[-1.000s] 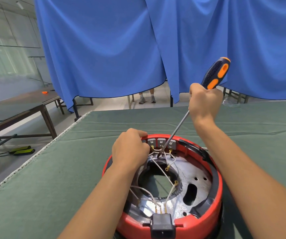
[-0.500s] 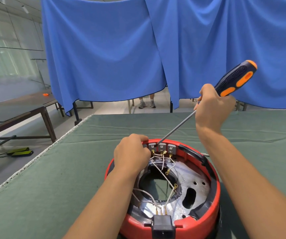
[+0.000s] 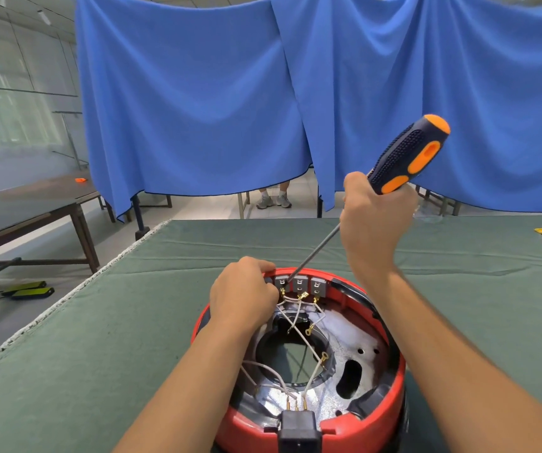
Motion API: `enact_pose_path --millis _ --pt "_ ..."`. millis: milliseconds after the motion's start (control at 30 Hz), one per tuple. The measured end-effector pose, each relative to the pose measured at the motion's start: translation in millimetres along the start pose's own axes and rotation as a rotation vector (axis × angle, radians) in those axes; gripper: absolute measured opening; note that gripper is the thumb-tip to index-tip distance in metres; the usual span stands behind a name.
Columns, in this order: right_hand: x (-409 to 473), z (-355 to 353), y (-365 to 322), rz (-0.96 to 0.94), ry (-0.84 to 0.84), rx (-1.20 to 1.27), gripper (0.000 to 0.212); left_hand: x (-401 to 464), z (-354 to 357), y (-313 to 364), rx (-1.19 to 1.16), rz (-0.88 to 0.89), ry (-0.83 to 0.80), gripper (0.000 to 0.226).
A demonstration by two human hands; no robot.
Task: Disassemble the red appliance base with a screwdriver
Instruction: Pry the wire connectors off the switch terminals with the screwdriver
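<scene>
Red appliance base (image 3: 377, 416) set upside down on green bench (image 3: 99, 354), rim held by left hand (image 3: 243, 299). Screwdriver (image 3: 390, 171) gripped in right hand (image 3: 374, 220), tip at grey terminal blocks (image 3: 299, 284). Risk judged: tip slipped off, white wires (image 3: 299, 335) nicked, if shaft kept slanted.

Bright, even daylight pours in from the hazy windows (image 3: 8, 103) at ten o'clock, shadows soft, edges bowed by wide-angle distortion.
</scene>
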State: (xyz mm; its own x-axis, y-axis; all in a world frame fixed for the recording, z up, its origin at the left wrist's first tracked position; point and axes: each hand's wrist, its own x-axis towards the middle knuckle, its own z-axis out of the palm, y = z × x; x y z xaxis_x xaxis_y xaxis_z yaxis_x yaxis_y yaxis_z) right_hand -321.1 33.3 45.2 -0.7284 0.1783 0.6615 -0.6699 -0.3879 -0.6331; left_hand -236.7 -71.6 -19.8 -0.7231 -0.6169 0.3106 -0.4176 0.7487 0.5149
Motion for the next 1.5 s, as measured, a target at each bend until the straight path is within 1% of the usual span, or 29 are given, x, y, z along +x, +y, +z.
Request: enact_pose_path --millis 100,200,533,700,800,967,1067,1167,1233,1333,1433,1500 --pt "4.0 0.6 1.0 -0.006 -0.010 -0.027 0.040 0.2 -0.4 1.4 0.002 -0.002 -0.007 0.041" --pt "13.9 6.2 6.2 0.032 0.000 -0.093 0.041 0.8 -0.8 1.3 0.004 -0.007 -0.012 0.042" --pt "46.2 22.2 32.7 0.307 0.017 -0.321 0.033 0.1 -1.1 1.2 0.010 0.000 -0.012 0.041" --pt "46.7 14.2 36.2 0.387 0.112 -0.316 0.035 -1.7 -2.3 1.8 0.005 -0.003 -0.021 0.042" --pt "39.1 5.3 33.0 0.366 0.142 -0.257 0.032 -1.7 -2.9 2.0 0.004 -0.001 -0.021 0.042" --pt "20.5 -3.0 21.7 0.210 0.183 -0.119 0.017 -2.6 -3.2 2.3 -0.006 -0.007 -0.011 0.041" --pt "13.7 -5.6 18.3 0.138 0.162 -0.077 0.021 -3.2 -3.3 2.5 -0.005 -0.004 -0.010 0.041" --pt "13.8 -5.0 16.4 0.089 0.108 -0.094 0.021 -2.2 -3.1 2.4 -0.002 0.000 -0.007 0.042" --pt "17.0 -3.3 17.1 0.104 0.072 -0.113 0.027 -2.0 -2.5 2.3 0.001 -0.001 -0.007 0.042" --pt "24.0 -1.2 21.7 0.193 0.084 -0.143 0.036 -1.7 -1.0 0.8 0.004 -0.002 -0.004 0.042" --pt "31.1 -1.0 27.2 0.291 0.128 -0.179 0.038 -1.4 0.5 0.7 -0.002 0.005 0.011 0.039" --pt "33.8 -0.2 28.3 0.323 0.142 -0.199 0.037 -1.2 1.3 0.8 -0.003 0.014 0.018 0.038"
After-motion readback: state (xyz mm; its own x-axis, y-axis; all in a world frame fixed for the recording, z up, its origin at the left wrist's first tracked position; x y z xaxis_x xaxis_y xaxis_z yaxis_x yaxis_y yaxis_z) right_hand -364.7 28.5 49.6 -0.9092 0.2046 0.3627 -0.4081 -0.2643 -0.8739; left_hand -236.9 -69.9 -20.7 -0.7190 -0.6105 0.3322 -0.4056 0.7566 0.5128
